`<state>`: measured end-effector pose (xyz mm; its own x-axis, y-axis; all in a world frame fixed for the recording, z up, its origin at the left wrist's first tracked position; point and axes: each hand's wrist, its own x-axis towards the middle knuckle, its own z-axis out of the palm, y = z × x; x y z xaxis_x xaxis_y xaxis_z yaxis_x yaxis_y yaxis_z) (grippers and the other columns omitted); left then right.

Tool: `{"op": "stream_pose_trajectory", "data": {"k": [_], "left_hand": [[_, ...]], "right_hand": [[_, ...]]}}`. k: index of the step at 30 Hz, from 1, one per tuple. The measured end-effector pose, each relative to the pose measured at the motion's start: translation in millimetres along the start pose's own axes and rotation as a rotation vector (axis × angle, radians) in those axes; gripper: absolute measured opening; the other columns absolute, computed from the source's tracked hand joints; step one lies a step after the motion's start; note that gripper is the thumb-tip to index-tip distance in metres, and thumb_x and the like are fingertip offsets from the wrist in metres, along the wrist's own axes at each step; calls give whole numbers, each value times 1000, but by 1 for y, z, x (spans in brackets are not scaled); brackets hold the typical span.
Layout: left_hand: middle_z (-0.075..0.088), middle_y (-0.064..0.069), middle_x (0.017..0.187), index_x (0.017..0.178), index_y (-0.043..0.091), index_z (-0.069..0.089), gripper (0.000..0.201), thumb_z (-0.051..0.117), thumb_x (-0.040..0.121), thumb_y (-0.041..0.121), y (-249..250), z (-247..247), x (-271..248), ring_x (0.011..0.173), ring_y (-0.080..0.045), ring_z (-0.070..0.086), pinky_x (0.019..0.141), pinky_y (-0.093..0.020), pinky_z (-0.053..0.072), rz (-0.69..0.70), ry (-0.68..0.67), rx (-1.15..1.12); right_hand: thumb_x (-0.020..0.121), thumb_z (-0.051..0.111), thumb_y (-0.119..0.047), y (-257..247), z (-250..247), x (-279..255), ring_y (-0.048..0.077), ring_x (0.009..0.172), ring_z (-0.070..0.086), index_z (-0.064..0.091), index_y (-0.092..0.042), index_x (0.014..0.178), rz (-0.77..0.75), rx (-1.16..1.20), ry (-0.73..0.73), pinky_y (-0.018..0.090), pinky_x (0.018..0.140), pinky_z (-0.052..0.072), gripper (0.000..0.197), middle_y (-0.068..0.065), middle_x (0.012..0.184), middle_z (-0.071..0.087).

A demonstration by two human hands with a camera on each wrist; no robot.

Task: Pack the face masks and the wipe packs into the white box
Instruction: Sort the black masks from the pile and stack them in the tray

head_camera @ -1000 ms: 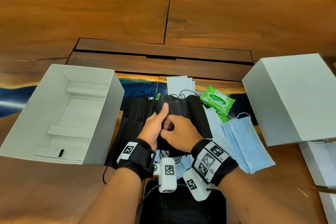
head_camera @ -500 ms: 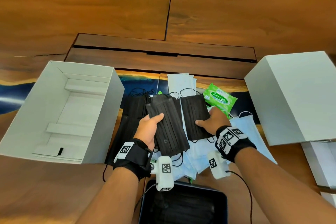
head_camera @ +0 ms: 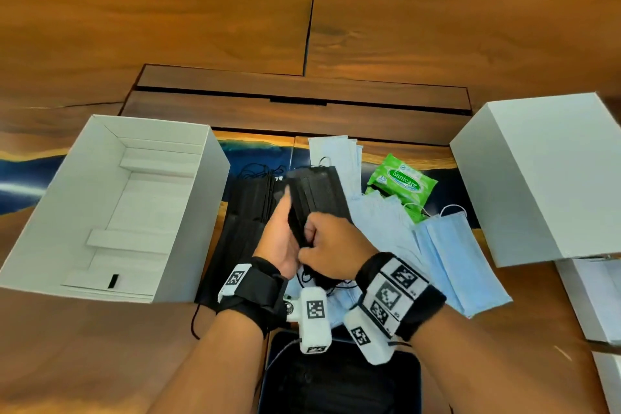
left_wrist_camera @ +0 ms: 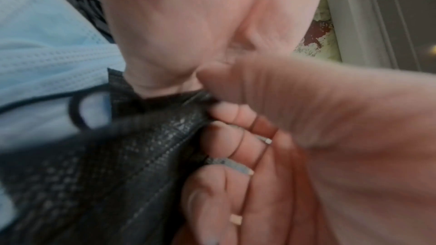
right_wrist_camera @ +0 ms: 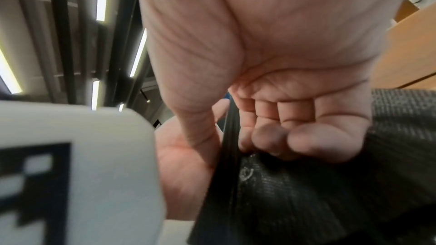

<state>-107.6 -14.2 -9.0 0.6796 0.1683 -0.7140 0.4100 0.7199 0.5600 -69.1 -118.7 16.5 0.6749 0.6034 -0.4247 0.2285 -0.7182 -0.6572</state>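
Note:
The open white box [head_camera: 111, 212] stands at the left with nothing in it but its white insert. Both hands meet at the table's middle on a small bunch of black masks [head_camera: 316, 198], held up on edge. My left hand [head_camera: 285, 222] grips it from the left with the thumb up along it. My right hand [head_camera: 314, 239] pinches its near end, the fingers curled, as the right wrist view shows on the black masks [right_wrist_camera: 306, 202]. More black masks [head_camera: 245, 222] lie beside the box. Blue masks [head_camera: 453, 262] and a green wipe pack [head_camera: 401, 183] lie to the right.
A closed white box or lid [head_camera: 544, 178] stands at the right, with more white boxes [head_camera: 591, 299] near the right edge. A black tray [head_camera: 339, 380] sits at the near edge under my wrists. A dark recessed panel [head_camera: 295, 104] crosses the wooden table behind.
Half a second ago the hands were apart, each on a black mask. The right hand has come left with its mask, and both hands now hold the black masks together.

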Motion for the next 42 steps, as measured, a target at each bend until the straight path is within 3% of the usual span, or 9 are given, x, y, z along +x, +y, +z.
{"op": "stream_pose_trajectory", "data": {"k": [3,8,11,14,25,31,37,40,42], "left_hand": [[59,-5,136,132,26,60,86,66,65,79,3,-7,0,127,-23,53,112,-47,36,-13,7,78],[64,-25,126,126,1,62,38,63,93,20,3,-11,-3,114,-37,64,99,-51,50,43,-76,-49],[64,-24,125,129,3,61,40,60,95,25,5,-3,-7,117,-37,62,101,-53,47,37,-166,-107],[68,-23,118,123,1,64,39,64,92,24,7,13,-11,110,-35,66,94,-47,53,78,-148,-23],[71,-18,115,120,5,67,40,72,87,25,21,16,-10,108,-32,67,92,-47,54,187,-24,-121],[65,-18,127,132,12,57,88,88,60,52,19,15,-22,114,-41,63,95,-65,46,160,3,-358],[67,-18,122,115,10,67,44,66,83,40,17,8,-51,116,-35,62,96,-57,50,228,-105,-188],[62,-13,108,98,15,70,41,57,88,52,35,-24,-61,119,-34,57,88,-56,53,167,-207,-26],[67,-16,110,114,10,66,55,58,87,57,35,-19,-69,113,-35,63,87,-53,54,124,-195,172]], "right_hand": [[78,72,-41,1,-5,-5,11,68,58,61,-20,86,-15,95,-45,32,69,50,25,-7,72,60],[82,71,-39,23,-46,-13,10,77,57,58,-18,88,79,284,440,28,72,46,25,-2,83,61],[82,69,-48,30,-48,-17,14,95,64,50,-19,114,235,479,152,37,84,55,47,0,105,62],[87,70,-30,26,-38,-20,14,101,67,52,-15,121,108,491,-12,38,90,56,41,3,114,66],[80,75,-5,19,-55,-28,20,96,67,50,-10,117,85,620,-3,34,82,58,44,11,110,64],[82,67,-7,25,-41,-51,28,111,65,60,-3,123,91,1435,15,44,95,53,42,16,123,66],[76,76,-2,23,-43,-55,24,91,72,65,-1,115,194,1250,323,29,70,59,41,14,108,73],[75,75,-3,33,-71,-75,20,75,72,67,-3,107,169,1130,202,25,55,57,33,11,96,75],[75,75,-5,28,-71,-80,20,71,71,68,-5,103,164,1062,110,25,54,56,28,12,92,74]]}}
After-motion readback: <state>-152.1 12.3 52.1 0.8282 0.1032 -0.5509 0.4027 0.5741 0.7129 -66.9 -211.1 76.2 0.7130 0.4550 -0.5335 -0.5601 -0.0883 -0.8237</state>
